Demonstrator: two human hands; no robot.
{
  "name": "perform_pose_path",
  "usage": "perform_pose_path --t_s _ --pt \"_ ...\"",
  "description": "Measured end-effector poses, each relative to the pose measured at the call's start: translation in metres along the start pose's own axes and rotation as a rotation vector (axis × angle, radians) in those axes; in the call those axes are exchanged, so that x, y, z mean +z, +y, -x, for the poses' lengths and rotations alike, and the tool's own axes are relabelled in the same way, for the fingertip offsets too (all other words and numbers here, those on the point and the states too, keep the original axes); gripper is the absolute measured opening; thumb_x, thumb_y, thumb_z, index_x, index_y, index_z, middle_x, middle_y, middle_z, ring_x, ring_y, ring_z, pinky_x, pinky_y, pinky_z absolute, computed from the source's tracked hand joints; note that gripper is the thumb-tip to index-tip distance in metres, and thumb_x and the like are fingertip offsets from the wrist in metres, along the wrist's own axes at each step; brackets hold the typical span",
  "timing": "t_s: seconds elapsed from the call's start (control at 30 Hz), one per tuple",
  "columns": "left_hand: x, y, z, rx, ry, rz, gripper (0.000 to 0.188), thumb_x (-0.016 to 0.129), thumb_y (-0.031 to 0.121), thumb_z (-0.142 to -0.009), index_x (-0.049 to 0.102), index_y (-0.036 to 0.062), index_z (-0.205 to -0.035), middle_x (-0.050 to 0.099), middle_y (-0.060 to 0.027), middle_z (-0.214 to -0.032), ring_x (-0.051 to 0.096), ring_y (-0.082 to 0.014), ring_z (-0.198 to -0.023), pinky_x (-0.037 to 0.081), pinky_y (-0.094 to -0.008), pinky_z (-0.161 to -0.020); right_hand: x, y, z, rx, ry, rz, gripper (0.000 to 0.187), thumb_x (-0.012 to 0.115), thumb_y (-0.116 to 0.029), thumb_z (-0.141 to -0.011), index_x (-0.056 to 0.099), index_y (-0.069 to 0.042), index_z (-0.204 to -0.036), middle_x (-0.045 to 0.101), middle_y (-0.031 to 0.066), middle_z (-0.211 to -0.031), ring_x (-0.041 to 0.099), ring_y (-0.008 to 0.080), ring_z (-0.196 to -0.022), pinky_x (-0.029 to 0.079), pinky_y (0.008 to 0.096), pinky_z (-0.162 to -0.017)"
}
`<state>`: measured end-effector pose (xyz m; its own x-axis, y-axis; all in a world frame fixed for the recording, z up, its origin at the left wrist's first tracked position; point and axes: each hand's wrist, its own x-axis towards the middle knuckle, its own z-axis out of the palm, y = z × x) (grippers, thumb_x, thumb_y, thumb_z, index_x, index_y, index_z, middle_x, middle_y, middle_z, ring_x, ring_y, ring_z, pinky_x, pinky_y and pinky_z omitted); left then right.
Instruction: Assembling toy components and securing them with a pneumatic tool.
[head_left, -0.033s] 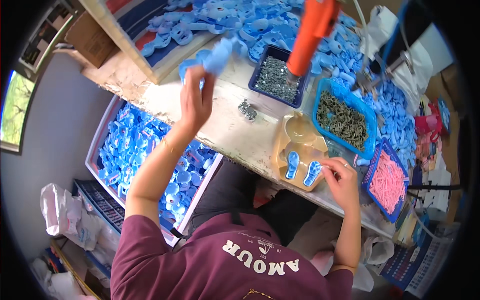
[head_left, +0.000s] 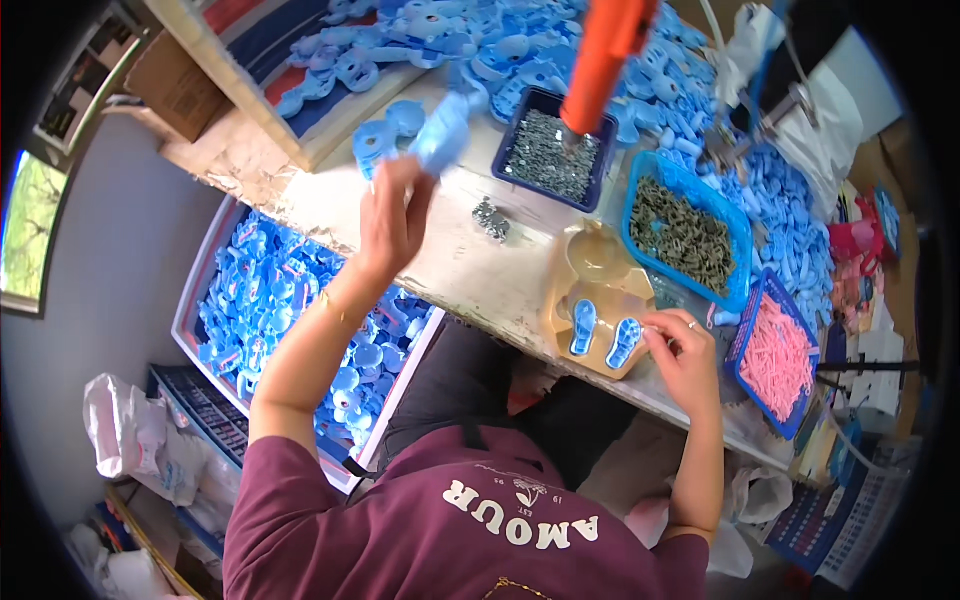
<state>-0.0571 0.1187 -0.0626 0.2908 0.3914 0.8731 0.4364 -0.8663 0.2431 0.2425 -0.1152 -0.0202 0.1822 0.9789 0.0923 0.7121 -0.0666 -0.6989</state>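
My left hand (head_left: 393,222) is raised over the far left of the table, fingers closed on a light blue plastic shell (head_left: 443,132) blurred by motion. Just beyond it on the tabletop lie more blue shells (head_left: 374,141). My right hand (head_left: 686,352) pinches with thumb and forefinger at the edge of a small blue foot-shaped plastic piece (head_left: 625,342). That piece sits in a tan moulded fixture (head_left: 560,310), beside a second foot-shaped piece (head_left: 583,326). Whether the right fingers hold anything smaller is hidden.
An orange power screwdriver (head_left: 603,70) hangs over a dark tray of screws (head_left: 549,150). Nearby stand a blue basket of small metal parts (head_left: 690,238) and a basket of pink sticks (head_left: 775,355). Screws (head_left: 491,219) lie in a small heap. A large bin (head_left: 186,310) holds blue parts.
My left hand has come slightly nearer to me with the blue shell. The right hand stays at the foot-shaped piece.
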Motion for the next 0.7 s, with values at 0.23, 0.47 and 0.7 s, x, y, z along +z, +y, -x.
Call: perform_pose_path --t_s 0.23,0.47,0.7 --pt "0.006 0.107 0.005 0.507 -0.295 0.205 0.028 0.066 0.01 -0.077 0.06 0.0056 -0.104 0.063 -0.0068 -0.101 0.063 -0.0204 -0.088 0.047 -0.0309 -0.076 -0.012 0.001 -0.004 0.015 0.048 0.087 0.011 0.063 0.0 -0.085 0.066 0.0 -0.096 0.064 0.0073 -0.09 0.059 0.0137 -0.07 0.045 0.0247 -0.059" --pt "0.064 0.175 0.01 0.55 -0.779 0.132 0.034 0.059 0.019 -0.076 0.059 0.0068 -0.108 0.06 -0.0031 -0.109 0.059 -0.016 -0.095 0.043 -0.0276 -0.077 -0.016 0.008 0.011 -0.009 0.183 0.0 0.01 0.064 -0.007 -0.087 0.069 -0.004 -0.096 0.066 0.0043 -0.087 0.057 0.0123 -0.065 0.042 0.0249 -0.056" --pt "0.06 0.166 0.023 0.258 -0.563 0.295 0.042 0.071 0.024 -0.077 0.058 0.0089 -0.114 0.06 -0.0053 -0.114 0.056 -0.0241 -0.108 0.044 -0.0362 -0.091 -0.004 0.013 0.013 -0.089 0.098 0.098 0.041 0.073 -0.009 -0.077 0.062 -0.006 -0.116 0.059 0.0073 -0.117 0.057 0.0197 -0.097 0.047 0.0313 -0.079"
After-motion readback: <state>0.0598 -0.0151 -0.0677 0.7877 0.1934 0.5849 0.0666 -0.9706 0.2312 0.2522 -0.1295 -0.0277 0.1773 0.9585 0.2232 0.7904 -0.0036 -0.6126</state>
